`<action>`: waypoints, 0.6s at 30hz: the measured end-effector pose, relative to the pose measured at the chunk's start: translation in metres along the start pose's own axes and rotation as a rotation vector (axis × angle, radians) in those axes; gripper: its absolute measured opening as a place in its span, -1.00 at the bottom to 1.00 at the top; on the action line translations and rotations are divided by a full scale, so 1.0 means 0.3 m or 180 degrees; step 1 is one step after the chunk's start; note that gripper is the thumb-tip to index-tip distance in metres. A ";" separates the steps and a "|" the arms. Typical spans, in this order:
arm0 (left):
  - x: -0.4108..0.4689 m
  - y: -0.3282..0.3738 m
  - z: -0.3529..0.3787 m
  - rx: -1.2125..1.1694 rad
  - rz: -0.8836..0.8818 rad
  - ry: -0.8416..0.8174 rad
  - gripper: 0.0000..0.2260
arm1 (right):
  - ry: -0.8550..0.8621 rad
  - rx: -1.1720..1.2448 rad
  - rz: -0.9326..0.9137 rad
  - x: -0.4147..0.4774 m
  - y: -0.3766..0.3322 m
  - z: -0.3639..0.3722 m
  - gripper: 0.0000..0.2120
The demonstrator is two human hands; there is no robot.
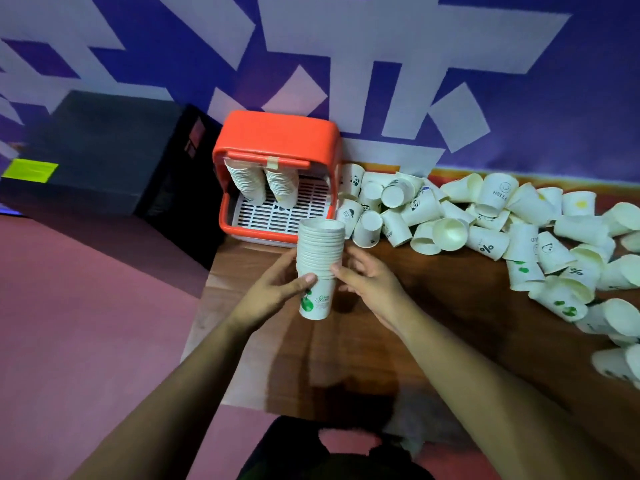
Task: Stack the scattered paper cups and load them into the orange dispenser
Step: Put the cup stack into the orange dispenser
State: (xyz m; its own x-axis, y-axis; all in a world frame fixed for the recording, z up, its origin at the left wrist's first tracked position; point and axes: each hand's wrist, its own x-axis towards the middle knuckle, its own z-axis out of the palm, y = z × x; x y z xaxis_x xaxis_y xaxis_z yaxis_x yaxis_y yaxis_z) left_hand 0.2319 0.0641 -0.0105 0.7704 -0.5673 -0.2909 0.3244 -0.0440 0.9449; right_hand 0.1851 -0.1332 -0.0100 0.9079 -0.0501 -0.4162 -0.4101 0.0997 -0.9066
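Note:
A tall stack of nested white paper cups (pixel 320 251) stands upright in front of the orange dispenser (pixel 277 140). My left hand (pixel 277 285) grips the stack's lower part, thumb across its front. My right hand (pixel 367 282) holds the stack from the right, thumb tip on its side, fingers behind it. Two columns of cups (pixel 263 185) hang inside the dispenser above its white slotted tray (pixel 277 216). Several loose cups (pixel 485 223) lie scattered in a heap to the right.
The brown wooden table (pixel 398 327) ends at its left edge near the dispenser. A black box (pixel 104 150) sits to the left of the dispenser. A purple and white patterned wall (pixel 381 64) runs behind everything. Pink floor (pixel 86 323) lies at left.

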 end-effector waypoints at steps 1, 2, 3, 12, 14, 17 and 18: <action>0.017 0.002 -0.032 -0.0020 -0.0006 -0.0086 -0.50 | 0.0002 -0.0008 -0.0011 0.014 -0.004 0.019 -0.48; 0.035 0.002 -0.059 -0.0045 -0.0020 -0.0140 -0.50 | 0.0051 -0.0035 -0.0005 0.026 -0.013 0.032 -0.53; 0.056 0.002 -0.077 -0.0076 -0.0036 -0.0169 -0.50 | 0.0171 -0.0082 0.0006 0.041 -0.018 0.031 -0.57; 0.212 -0.016 -0.099 -0.0089 -0.0234 -0.0162 -0.50 | 0.1721 -0.2750 -0.0257 0.255 -0.011 -0.179 -0.55; 0.229 -0.032 -0.108 -0.0087 -0.0250 -0.0136 -0.53 | 0.1585 -0.3420 -0.0358 0.315 0.009 -0.183 -0.56; 0.246 -0.048 -0.121 -0.0130 -0.0273 -0.0120 -0.51 | 0.1358 -0.4070 -0.0209 0.379 0.052 -0.176 -0.67; 0.247 -0.052 -0.124 -0.0137 -0.0280 -0.0104 -0.51 | 0.1322 -0.4175 -0.0182 0.390 0.068 -0.172 -0.70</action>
State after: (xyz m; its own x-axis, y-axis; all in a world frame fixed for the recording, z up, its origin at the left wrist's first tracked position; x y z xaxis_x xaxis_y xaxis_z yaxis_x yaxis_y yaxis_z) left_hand 0.3043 0.0532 -0.0523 0.7198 -0.5894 -0.3667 0.4138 -0.0599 0.9084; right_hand 0.2784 -0.1882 -0.0808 0.9289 -0.3358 -0.1563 -0.3647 -0.9029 -0.2277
